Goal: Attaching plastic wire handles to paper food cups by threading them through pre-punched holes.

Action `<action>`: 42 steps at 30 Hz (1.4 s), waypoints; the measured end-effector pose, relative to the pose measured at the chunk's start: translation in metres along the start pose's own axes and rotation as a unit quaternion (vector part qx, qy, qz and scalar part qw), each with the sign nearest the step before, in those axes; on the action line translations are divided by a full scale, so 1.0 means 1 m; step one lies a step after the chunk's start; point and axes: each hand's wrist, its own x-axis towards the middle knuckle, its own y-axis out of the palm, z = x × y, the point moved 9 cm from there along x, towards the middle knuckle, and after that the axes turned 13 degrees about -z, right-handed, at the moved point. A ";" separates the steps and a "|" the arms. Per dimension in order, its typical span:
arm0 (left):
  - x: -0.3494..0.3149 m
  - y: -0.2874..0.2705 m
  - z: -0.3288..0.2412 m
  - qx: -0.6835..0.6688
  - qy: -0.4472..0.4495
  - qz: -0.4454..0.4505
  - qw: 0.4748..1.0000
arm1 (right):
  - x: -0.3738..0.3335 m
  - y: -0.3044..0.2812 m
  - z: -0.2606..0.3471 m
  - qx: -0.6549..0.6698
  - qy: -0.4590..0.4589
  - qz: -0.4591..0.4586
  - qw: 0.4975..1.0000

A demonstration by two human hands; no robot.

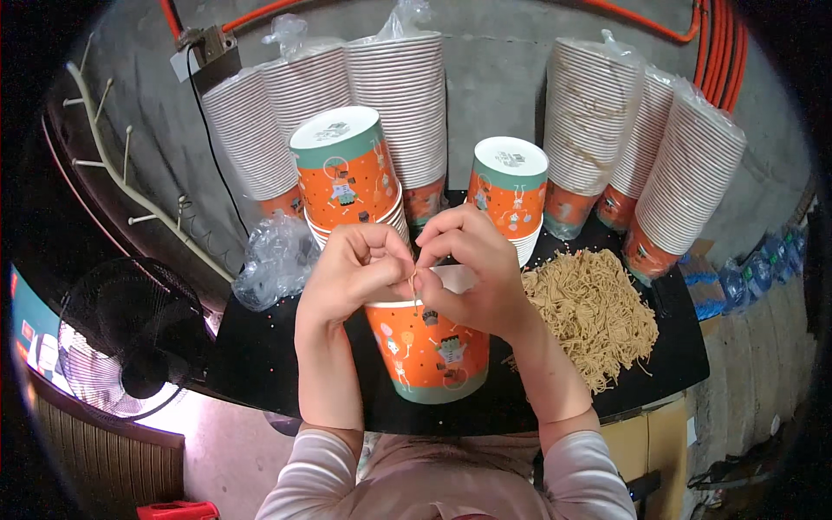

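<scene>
An orange paper bucket [433, 351] with a green base band stands upright near the table's front edge. Over its rim my hands meet, fingertips almost touching. My left hand [360, 269] is closed in a pinch on a thin tan string [414, 290], which hangs down at the bucket's rim. My right hand [468, 273] pinches the same string from the other side. Whether the string passes through the bucket wall is hidden by my fingers. Just right of my right forearm lies a heap of loose tan strings [594, 316].
Upside-down bucket stacks stand behind, one at left [347, 182] and one at right [511, 186]. Tall bagged bucket stacks [399, 113] line the wall. Crumpled clear plastic [276, 260] lies at left on the black table [260, 364]. A black fan [130, 338] stands beyond the left edge.
</scene>
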 end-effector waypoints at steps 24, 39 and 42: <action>-0.059 0.036 0.001 0.227 0.157 -0.193 0.941 | -0.018 0.014 -0.044 0.102 0.049 0.189 0.975; -0.043 0.035 0.047 0.025 0.027 -0.114 0.993 | -0.073 -0.031 -0.021 -0.054 0.143 -0.046 0.987; -0.041 0.036 0.051 -0.037 0.001 -0.108 0.994 | -0.070 -0.032 -0.016 -0.039 0.149 -0.069 0.986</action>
